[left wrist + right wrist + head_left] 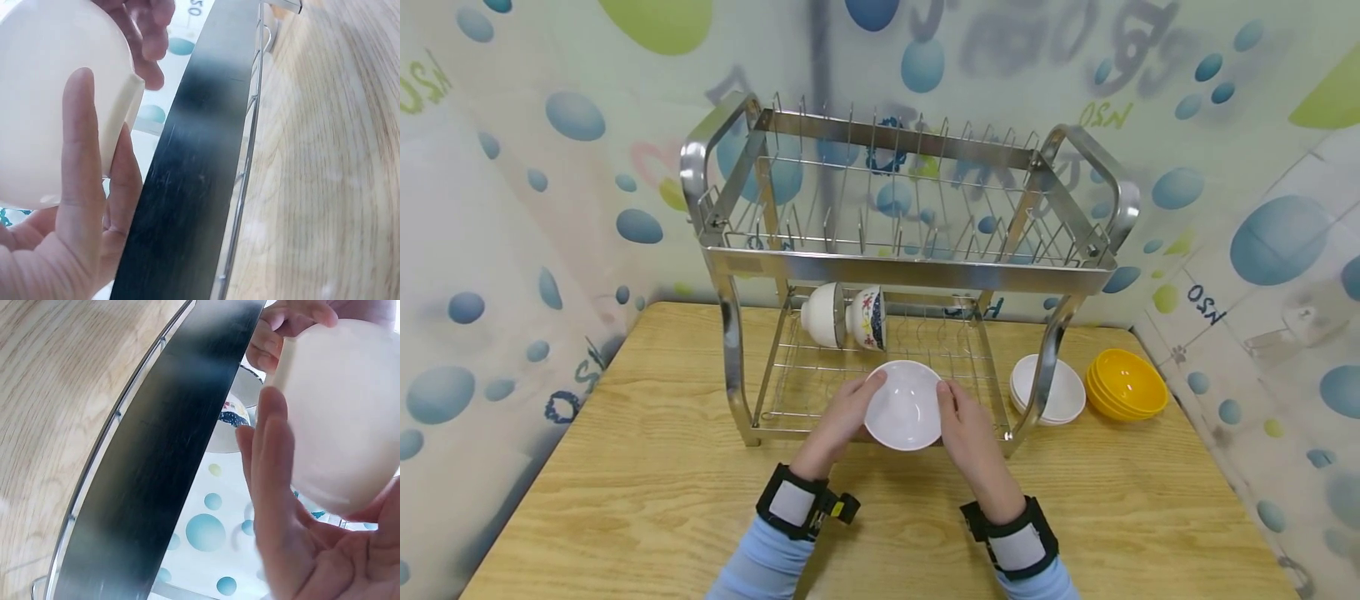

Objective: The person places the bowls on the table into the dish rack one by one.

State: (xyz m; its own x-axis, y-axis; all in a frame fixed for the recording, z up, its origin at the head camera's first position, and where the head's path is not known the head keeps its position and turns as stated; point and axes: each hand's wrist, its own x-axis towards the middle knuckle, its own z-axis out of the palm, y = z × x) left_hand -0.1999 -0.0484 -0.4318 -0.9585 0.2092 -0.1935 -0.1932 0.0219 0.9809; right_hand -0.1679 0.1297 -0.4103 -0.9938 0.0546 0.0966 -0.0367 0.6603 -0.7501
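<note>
A white bowl [904, 407] is held between both hands at the front of the metal dish rack [880, 268], its inside facing up toward the head camera. On its left side my left hand [844, 412] grips it, thumb at the rim. From the opposite side my right hand [967, 423] holds it the same way. Both wrist views show fingers under the bowl's underside [31, 119] and beside its foot. Behind it on the lower shelf, a white bowl [822, 317] and a flower-patterned bowl [867, 319] stand on edge, side by side.
White bowls [1060, 393] are stacked on the wooden table [647, 500], right of the rack and partly behind its leg. Stacked yellow bowls [1127, 383] stand farther right. The upper tier has upright wire dividers [861, 229]. A patterned curtain [572, 250] surrounds the table's back and sides.
</note>
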